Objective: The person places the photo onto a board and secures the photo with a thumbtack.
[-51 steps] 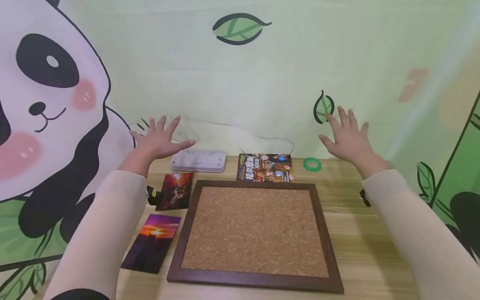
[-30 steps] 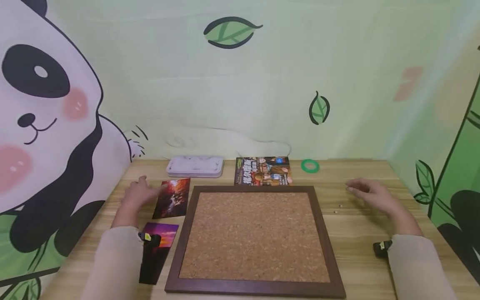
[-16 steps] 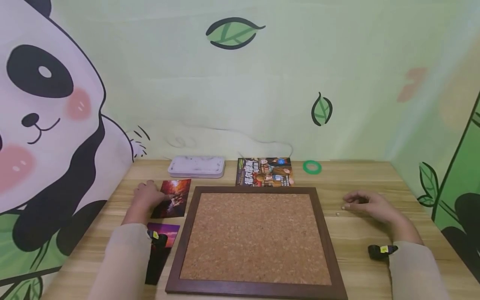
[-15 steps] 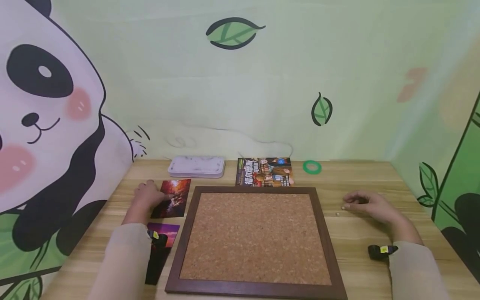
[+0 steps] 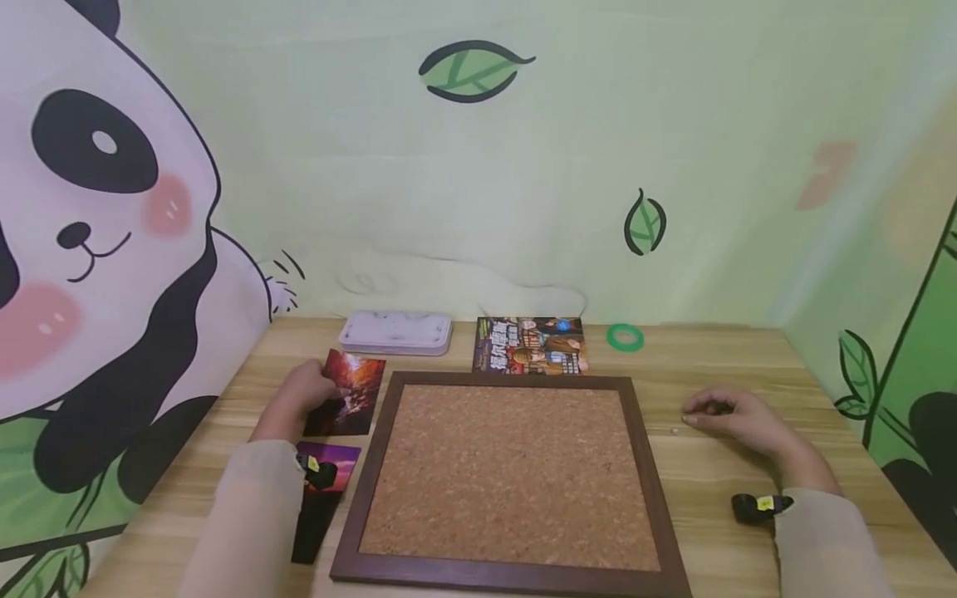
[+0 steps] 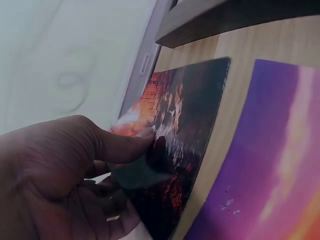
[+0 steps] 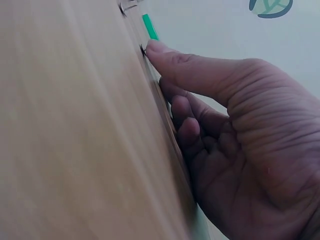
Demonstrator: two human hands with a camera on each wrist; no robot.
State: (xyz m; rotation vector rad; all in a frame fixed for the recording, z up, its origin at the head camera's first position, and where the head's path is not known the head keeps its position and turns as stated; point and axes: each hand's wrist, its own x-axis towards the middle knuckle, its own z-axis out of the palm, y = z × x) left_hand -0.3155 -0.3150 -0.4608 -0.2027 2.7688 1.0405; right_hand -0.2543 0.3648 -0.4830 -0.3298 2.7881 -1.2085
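Observation:
My left hand (image 5: 301,394) pinches the left edge of a glossy photo card (image 5: 361,395) with a red autumn scene. In the left wrist view the thumb lies on the card's face; the card is bent and raised off the table on that side. On the right, my right hand (image 5: 740,422) rests low at the tabletop, thumb and forefinger tips together. Right at the thumb tip in the right wrist view is a tiny pushpin (image 7: 143,50), mostly hidden. A second small pushpin (image 5: 674,431) lies beside those fingertips.
A framed cork board (image 5: 508,482) lies between the hands. Nearer me is a purple sunset photo card (image 5: 317,515), partly under the left wrist camera. Along the back stand a pale tin case (image 5: 395,332), an illustrated card (image 5: 531,345) and a green tape roll (image 5: 625,337), before the wall.
Both hands have come down from raised and spread to the table. The left took hold of the autumn photo card and lifted its edge; the right closed its fingertips at a pushpin.

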